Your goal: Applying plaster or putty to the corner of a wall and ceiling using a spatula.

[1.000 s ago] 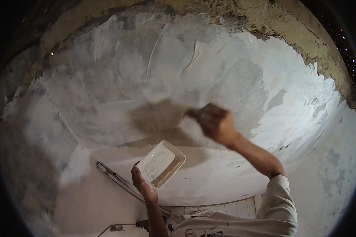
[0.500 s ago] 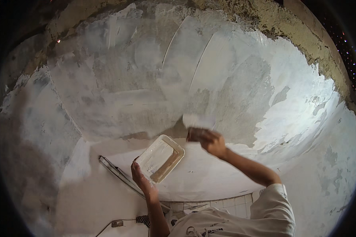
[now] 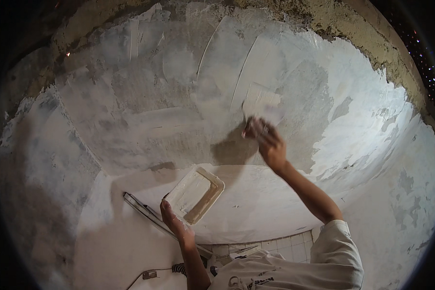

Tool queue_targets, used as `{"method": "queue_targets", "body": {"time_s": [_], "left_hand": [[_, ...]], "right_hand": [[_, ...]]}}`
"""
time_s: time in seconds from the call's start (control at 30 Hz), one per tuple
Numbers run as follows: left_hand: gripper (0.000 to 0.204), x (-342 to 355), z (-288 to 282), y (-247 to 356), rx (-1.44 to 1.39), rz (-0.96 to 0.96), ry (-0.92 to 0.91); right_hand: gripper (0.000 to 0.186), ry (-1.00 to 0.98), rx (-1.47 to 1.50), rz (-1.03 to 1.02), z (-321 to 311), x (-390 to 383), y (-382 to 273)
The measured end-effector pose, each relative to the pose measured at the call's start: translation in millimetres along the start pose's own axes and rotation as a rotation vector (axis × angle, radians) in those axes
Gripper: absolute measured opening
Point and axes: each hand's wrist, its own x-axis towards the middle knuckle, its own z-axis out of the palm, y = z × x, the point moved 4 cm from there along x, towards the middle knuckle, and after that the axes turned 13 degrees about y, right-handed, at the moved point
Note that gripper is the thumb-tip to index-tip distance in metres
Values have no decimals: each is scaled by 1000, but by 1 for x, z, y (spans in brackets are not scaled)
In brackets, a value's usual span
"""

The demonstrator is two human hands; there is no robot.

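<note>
My left hand grips the edge of a pale rectangular tub, tilted so its inside shows. White paste coats its bottom and walls. Up and to the right, my right hand is closed around a putty knife, blurred by motion. Its broad, pale blade lies against the wall, and where the blade ends and fresh paste begins is hard to make out. Grey bare patches and white smeared areas cover this wall, with raised paste ridges above the knife.
Rough, broken plaster runs along the wall's top edge. A long metal straightedge leans at the lower left, behind my left forearm. Below are a cable with a small box and white tiles. Side walls curve in left and right.
My right hand has moved up and slightly right along the wall with the putty knife. My left hand and the tub have stayed nearly in place.
</note>
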Motion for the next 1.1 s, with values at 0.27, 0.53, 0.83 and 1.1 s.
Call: {"method": "queue_targets", "body": {"time_s": [0.27,0.53,0.83,1.1], "left_hand": [[50,7,-15,8,22,24,81],[49,13,-14,2,35,-2,92],[52,4,-2,4,23,-1,9],[44,15,-27,17,-7,76,136]], "right_hand": [[55,-443,413,158,8,-171,-90],[37,210,166,188,-49,10,-18],[59,-144,308,247,35,-94,-75],[29,176,278,282,-48,54,-30]]}}
